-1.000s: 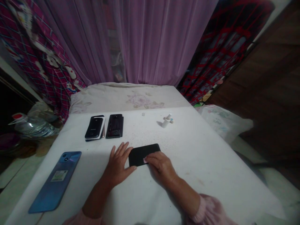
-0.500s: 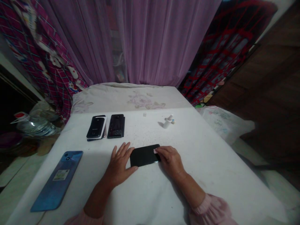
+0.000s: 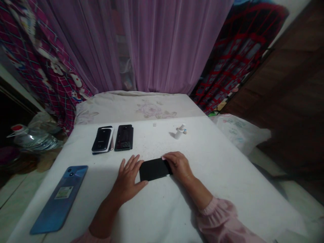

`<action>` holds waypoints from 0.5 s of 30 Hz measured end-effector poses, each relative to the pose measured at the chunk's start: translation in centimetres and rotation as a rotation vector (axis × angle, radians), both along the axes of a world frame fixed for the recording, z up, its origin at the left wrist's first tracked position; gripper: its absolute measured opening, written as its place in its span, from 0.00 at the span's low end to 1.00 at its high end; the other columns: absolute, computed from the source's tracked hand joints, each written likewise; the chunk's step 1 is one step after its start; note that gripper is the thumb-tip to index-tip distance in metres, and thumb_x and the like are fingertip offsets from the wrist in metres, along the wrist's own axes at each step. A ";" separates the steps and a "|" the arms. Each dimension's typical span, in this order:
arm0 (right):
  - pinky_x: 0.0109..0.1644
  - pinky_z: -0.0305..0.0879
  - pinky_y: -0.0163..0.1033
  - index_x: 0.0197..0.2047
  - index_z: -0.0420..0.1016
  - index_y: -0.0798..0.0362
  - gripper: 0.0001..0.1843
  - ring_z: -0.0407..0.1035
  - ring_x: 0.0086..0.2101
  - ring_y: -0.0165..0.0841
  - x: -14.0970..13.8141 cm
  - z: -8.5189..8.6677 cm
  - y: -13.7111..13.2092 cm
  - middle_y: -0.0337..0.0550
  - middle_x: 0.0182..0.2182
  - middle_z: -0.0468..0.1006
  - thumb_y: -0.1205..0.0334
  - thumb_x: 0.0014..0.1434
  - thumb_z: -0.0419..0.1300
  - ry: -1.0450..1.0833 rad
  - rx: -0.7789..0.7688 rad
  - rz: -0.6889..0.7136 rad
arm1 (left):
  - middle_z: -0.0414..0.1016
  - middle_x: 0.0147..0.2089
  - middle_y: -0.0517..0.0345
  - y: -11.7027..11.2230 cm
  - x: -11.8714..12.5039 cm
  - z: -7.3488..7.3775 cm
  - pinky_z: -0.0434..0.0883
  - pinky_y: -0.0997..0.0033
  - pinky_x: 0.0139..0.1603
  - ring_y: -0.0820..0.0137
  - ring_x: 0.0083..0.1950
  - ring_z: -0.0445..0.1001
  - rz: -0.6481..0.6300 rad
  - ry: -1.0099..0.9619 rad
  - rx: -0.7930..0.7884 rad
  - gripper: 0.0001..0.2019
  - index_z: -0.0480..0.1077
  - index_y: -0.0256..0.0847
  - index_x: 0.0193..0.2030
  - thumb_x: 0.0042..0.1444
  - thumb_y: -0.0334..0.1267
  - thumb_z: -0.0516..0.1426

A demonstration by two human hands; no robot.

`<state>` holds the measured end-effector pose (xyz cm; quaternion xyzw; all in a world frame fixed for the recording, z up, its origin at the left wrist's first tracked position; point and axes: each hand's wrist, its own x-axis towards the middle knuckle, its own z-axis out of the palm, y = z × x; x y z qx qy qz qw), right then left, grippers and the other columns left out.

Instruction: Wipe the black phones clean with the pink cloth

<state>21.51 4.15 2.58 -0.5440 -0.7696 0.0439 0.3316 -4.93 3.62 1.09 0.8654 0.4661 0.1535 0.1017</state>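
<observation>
A black smartphone (image 3: 153, 169) lies flat on the white-covered table with its dark glossy side up. My left hand (image 3: 129, 179) braces its left end, thumb at the near corner and index finger at the far one, the other fingers spread. Closed in a pinch, my right hand (image 3: 180, 167) is over the phone's right end. A small pale piece (image 3: 163, 158) shows at its fingertips, by the far edge of the phone; its material is too small to make out.
Behind my left hand are stacked phones (image 3: 102, 140) and a second dark stack (image 3: 124, 137). A large blue phone (image 3: 60, 199) lies at left. A white spray bottle (image 3: 179, 132) and a small grey square (image 3: 154, 125) stand farther back. A water jug (image 3: 35, 138) is beside the table.
My right hand has slid left and slightly away from me along the phone, carrying the pale piece to the far edge. My left hand stays at the phone's left end. The view has shifted slightly.
</observation>
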 end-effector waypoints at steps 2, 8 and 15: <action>0.44 0.67 0.42 0.41 0.81 0.48 0.12 0.74 0.39 0.37 1.7 -0.2 -0.1 0.43 0.38 0.83 0.68 0.64 0.57 -0.011 -0.006 -0.029 | 0.58 0.71 0.43 0.0 0.0 0.0 0.48 0.38 0.70 0.50 0.72 0.53 0.003 0.001 -0.008 0.31 0.60 0.41 0.65 0.55 0.47 0.60; 0.45 0.67 0.42 0.40 0.81 0.49 0.11 0.73 0.39 0.37 -2.9 -0.2 0.2 0.44 0.37 0.82 0.68 0.64 0.57 0.035 -0.019 0.051 | 0.58 0.70 0.42 0.1 0.1 0.0 0.49 0.38 0.69 0.50 0.72 0.54 0.001 0.007 0.021 0.31 0.60 0.41 0.65 0.56 0.47 0.59; 0.46 0.66 0.42 0.42 0.81 0.47 0.11 0.74 0.39 0.36 -2.4 0.0 -0.2 0.43 0.39 0.83 0.68 0.64 0.57 0.028 -0.031 0.106 | 0.58 0.71 0.42 0.1 -0.1 0.0 0.50 0.37 0.69 0.49 0.72 0.54 -0.009 0.020 0.036 0.31 0.59 0.41 0.65 0.56 0.46 0.58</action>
